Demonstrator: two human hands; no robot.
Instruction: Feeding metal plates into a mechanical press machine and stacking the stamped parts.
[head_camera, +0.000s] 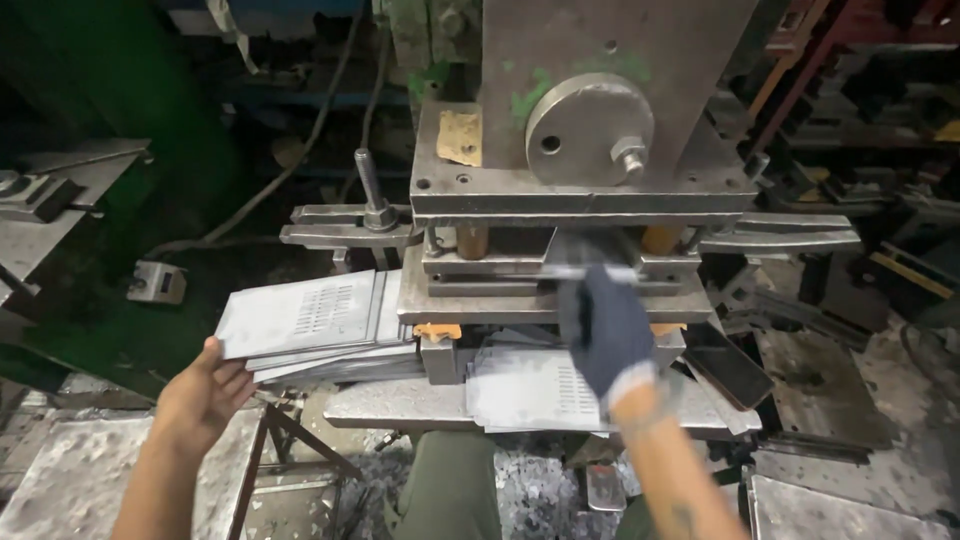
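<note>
A metalworking shop is indicated. A heavy steel stamping press (585, 190) with worn green paint is seen at centre. Punched sheet-metal plates (310, 320) are stacked beside it. Metal swarf and offcuts (540, 490) are scattered below. Steel racks (860, 90) crowded with parts are seen at upper right.

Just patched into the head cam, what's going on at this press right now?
A person stands at a metal press. Their gloved right hand reaches into the die gap, holding a thin metal sheet at the opening; motion blur hides the exact grip. The bare left hand rests open against the edge of a stack of slotted sheets left of the die. Another slotted sheet lies on the bed below the right hand.
</note>
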